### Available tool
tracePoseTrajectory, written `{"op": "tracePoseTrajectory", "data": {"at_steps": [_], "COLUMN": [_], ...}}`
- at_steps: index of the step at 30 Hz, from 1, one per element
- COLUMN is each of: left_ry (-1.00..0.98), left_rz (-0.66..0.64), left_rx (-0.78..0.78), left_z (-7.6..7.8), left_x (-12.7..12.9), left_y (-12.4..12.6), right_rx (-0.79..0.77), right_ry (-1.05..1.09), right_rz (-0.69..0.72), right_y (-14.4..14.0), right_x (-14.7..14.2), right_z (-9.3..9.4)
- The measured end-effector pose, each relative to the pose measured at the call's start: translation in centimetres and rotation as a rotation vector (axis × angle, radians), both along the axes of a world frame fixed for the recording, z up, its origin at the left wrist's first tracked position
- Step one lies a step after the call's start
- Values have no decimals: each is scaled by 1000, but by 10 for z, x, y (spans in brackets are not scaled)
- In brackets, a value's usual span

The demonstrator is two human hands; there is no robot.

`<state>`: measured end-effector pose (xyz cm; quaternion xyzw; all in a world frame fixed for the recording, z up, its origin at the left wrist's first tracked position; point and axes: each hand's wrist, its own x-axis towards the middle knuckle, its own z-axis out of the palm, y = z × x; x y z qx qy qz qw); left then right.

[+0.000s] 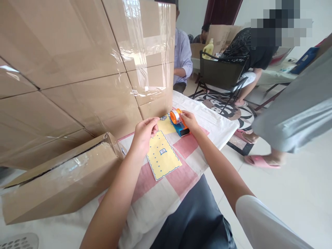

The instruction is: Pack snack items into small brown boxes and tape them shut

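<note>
My right hand (190, 121) is closed around an orange and blue tape dispenser (178, 123) with a roll in it, held low over the table. To its left, my left hand (145, 133) has thumb and forefinger pressed together in a pinch; whatever is between the fingertips is too small to make out. Just below the left fingers lies a yellow sheet (166, 160) with a wavy blue border, small blue marks and a little label drawing in the middle. Another yellow piece (166, 126) with a printed figure lies behind it, partly covered by the dispenser.
Stacked, taped cardboard boxes (90, 93) wall off the left and back. A long flat carton (62, 176) stands at the left. The table has a white and pink checked cloth (181, 183). Several people are nearby, one person (298, 114) walking past on the right beside a dark chair (223, 72).
</note>
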<state>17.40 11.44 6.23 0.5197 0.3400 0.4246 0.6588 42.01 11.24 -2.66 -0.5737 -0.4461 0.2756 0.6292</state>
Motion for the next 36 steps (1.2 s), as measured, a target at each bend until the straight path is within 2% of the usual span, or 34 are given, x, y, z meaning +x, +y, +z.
{"op": "tracePoseTrajectory", "data": {"at_steps": [4, 12, 16, 19, 24, 30, 33, 35, 36], "left_ry": [26, 135, 171, 179, 212, 352, 465, 523, 551], "left_rz": [-20, -129, -198, -214, -211, -264, -253, -190, -110], "left_rx": [-5, -49, -58, -40, -3, 107, 205, 277, 333], "left_z": [-7, -47, -57, -58, -53, -54, -49, -39, -32], "left_x": [4, 25, 32, 34, 35, 28, 8, -21, -41], "left_y": [-3, -2, -4, -7, -12, -23, -50, -74, -85], "right_rx": [25, 108, 159, 221, 282, 168, 98, 67, 56], "right_ry": [5, -48, -163, -252, -230, -4, 32, 35, 40], "right_rz": [17, 114, 141, 126, 53, -37, -17, -7, -16], "right_y": [-1, -12, -17, -18, -18, 0, 14, 19, 19], "right_x": [-3, -28, -39, -44, -45, -28, -16, -12, -10], "right_z": [0, 7, 9, 10, 11, 0, -10, -14, -15]}}
